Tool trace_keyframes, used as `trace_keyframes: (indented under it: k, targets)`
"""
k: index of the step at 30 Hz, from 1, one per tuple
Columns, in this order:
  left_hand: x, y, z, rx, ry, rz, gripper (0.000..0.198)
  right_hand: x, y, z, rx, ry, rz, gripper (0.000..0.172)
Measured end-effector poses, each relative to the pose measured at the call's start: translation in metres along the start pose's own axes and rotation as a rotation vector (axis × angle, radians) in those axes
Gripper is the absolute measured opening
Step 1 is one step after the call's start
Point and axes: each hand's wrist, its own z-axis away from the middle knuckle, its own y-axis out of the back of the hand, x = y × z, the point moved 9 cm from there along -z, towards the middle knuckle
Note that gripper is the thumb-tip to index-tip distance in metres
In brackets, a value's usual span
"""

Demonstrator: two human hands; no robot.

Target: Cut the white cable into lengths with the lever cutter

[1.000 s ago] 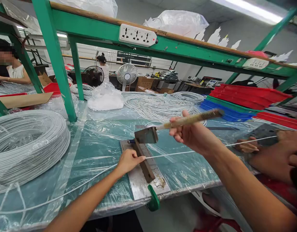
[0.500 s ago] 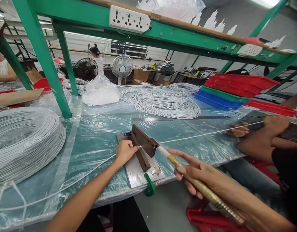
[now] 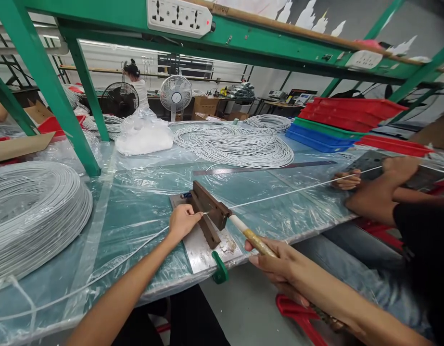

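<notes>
My left hand pinches a thin white cable against the brown lever cutter that sits on a steel plate at the table's front edge. My right hand is wrapped round the cutter's long handle, which is pulled down below the table edge. The cable runs right to a co-worker's hands, which hold its far end. Behind my left hand the cable trails left across the plastic-covered green table.
A big coil of white cable lies at the left, more coils at the back. A steel ruler lies behind the cutter. Green frame posts stand at the left; red and blue trays are stacked at the right. A green clamp grips the plate.
My right hand has swung the cutter handle from raised above the table down to below its edge, closing the blade. My left hand stayed on the cable.
</notes>
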Motion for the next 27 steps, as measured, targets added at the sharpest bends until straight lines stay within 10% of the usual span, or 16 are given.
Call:
trace_keyframes:
  k: [8, 12, 16, 20, 27]
  targets:
    - [-0.004, 0.000, 0.001, -0.003, -0.021, 0.133, 0.039, 0.062, -0.007, -0.015, 0.194, 0.074, 0.090, 0.036]
    - [0.005, 0.006, 0.008, -0.067, -0.056, 0.259, 0.045, 0.064, -0.010, -0.009, 0.157, 0.064, 0.101, 0.063]
    - [0.017, 0.019, 0.019, -0.115, -0.083, 0.352, 0.050, 0.013, 0.008, 0.011, 0.104, 0.082, -0.007, 0.078]
    - [0.015, 0.024, 0.029, -0.182, -0.071, 0.463, 0.050, -0.064, 0.024, 0.012, -0.012, 0.267, -0.203, 0.056]
    - [0.005, 0.025, 0.036, -0.220, -0.046, 0.547, 0.048, -0.192, 0.041, -0.056, 0.028, 0.528, -0.233, 0.076]
